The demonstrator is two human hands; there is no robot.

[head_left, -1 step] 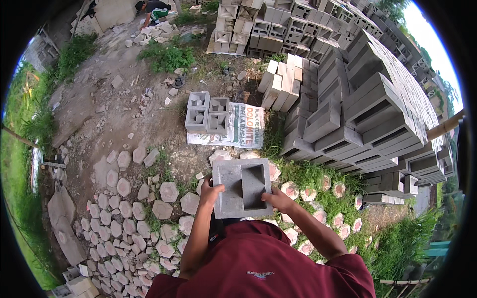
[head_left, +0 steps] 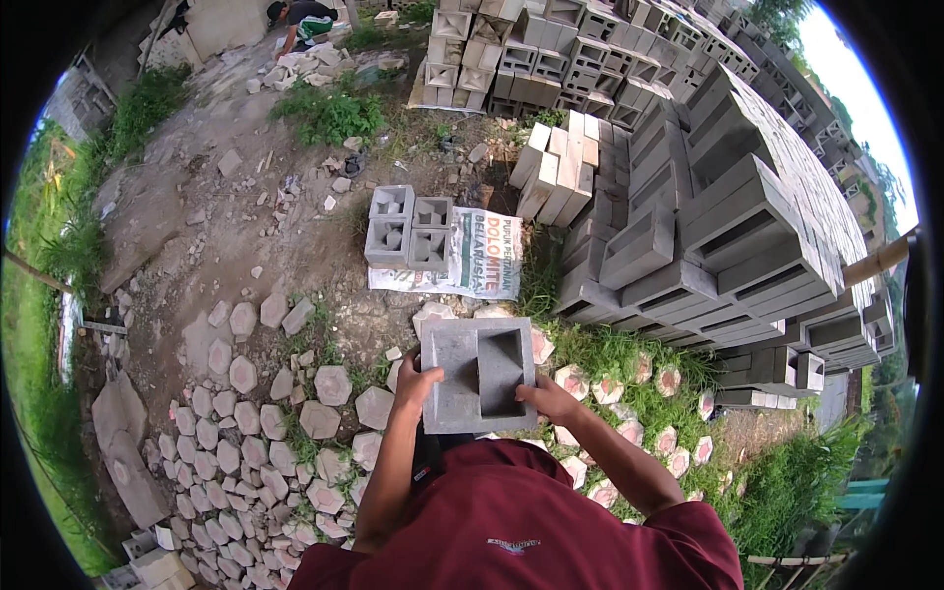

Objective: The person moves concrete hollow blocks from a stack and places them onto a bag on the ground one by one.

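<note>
A grey hollow concrete block [head_left: 453,383] is held in front of my body, with its open cavity toward the right side of its upper face. My left hand [head_left: 420,382] grips the block's left edge, thumb over the top face. On the opposite side my right hand [head_left: 547,395] is closed on the right edge, its thumb at the rim of the cavity. The undersides of the fingers are hidden. Beyond the held block, several similar concrete blocks [head_left: 388,259] stand together on a flattened printed white sack [head_left: 500,258].
A tall stack of concrete blocks [head_left: 723,285] rises at the right, with a bamboo pole [head_left: 878,260] jutting near it. More stacked blocks [head_left: 511,57] stand far back. Hexagonal pavers [head_left: 320,418] and grass cover the near ground. Another person [head_left: 303,16] bends over rubble [head_left: 305,67] at far left.
The surroundings sit very slightly lower in the picture. Both hands keep the same hold on the concrete block.
</note>
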